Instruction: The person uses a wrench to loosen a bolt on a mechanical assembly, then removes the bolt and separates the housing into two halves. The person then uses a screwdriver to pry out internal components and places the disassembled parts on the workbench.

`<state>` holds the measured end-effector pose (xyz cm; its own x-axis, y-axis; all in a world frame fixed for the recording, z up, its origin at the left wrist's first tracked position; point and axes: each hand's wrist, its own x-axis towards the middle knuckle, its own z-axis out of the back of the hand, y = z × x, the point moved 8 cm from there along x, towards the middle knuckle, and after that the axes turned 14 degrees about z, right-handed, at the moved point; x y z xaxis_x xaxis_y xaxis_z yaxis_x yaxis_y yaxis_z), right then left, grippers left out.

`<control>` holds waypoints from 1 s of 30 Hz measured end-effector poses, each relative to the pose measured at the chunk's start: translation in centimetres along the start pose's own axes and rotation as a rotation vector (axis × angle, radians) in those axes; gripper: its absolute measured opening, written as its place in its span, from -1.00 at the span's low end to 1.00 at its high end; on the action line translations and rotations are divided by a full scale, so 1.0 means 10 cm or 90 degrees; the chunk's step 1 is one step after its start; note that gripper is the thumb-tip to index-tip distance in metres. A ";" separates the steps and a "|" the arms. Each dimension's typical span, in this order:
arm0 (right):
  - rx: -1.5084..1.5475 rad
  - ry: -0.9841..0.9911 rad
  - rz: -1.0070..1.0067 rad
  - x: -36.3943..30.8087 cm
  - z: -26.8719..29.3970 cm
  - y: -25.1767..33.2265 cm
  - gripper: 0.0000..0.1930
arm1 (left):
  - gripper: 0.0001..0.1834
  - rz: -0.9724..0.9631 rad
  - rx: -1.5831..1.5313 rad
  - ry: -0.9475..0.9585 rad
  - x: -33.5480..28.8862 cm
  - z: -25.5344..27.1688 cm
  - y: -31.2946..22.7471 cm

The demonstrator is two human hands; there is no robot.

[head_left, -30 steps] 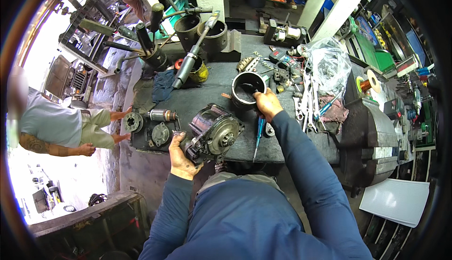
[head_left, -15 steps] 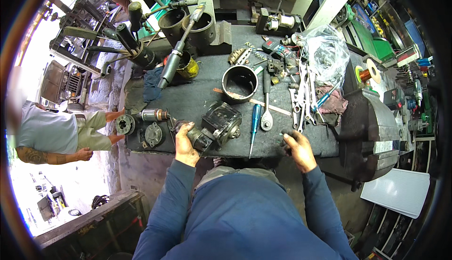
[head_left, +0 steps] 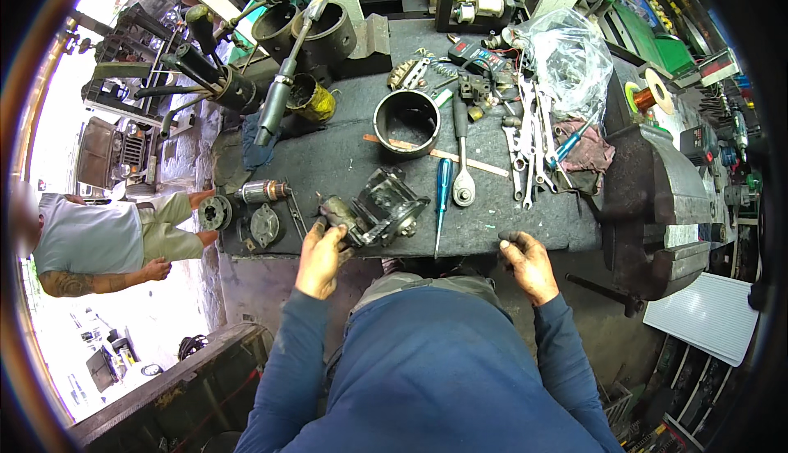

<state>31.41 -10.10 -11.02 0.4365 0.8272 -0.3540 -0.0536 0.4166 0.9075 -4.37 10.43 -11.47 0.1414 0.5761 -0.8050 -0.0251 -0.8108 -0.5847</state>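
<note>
My left hand (head_left: 322, 258) is closed at the near-left end of a dark, greasy starter motor housing (head_left: 386, 207), by the cylinder on its side. The housing rests tilted near the bench's front edge. My right hand (head_left: 529, 266) is held at the front edge with thumb and fingers together; whether anything small is between them cannot be made out. Between the hands lies a blue screwdriver (head_left: 443, 194), beside a ratchet wrench (head_left: 464, 182). Behind the housing stands an open metal cylinder (head_left: 408, 125). An armature (head_left: 264, 191) and a round end plate (head_left: 265, 225) lie to the left.
Several spanners (head_left: 532, 157), a rag (head_left: 587, 145) and a clear plastic bag (head_left: 570, 63) lie at the right. A large vise (head_left: 648, 199) stands beyond them. Tool pots (head_left: 328, 34) line the back left. Another person (head_left: 90, 240) stands at far left.
The view has shifted slightly. My left hand has slid down toward the near end of the housing's side cylinder, and the housing has turned a little. My right hand stays near the front edge.
</note>
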 end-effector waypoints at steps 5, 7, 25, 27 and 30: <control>0.001 0.015 0.033 0.09 -0.02 0.06 -0.63 | -0.13 -0.096 0.387 0.058 -0.22 0.05 -0.26; -0.023 0.035 0.038 0.12 -0.04 0.07 -0.62 | -0.07 -0.325 0.804 -0.098 -0.31 -0.05 -0.44; -0.880 0.512 0.628 1.41 -1.40 1.08 -0.69 | 0.07 -0.521 0.996 -0.140 -0.02 -0.40 -0.35; -0.902 0.504 0.648 1.41 -1.44 1.13 -0.70 | 0.07 -0.522 0.988 -0.141 -0.02 -0.40 -0.34; -0.946 0.545 0.645 1.40 -1.47 1.15 -0.63 | 0.06 -0.483 0.972 -0.148 0.00 -0.37 -0.32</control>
<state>23.69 11.85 -8.87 -0.6693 0.6649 -0.3317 -0.7266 -0.6790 0.1052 -0.65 12.67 -9.20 0.4341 0.8681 -0.2408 -0.8905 0.3731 -0.2604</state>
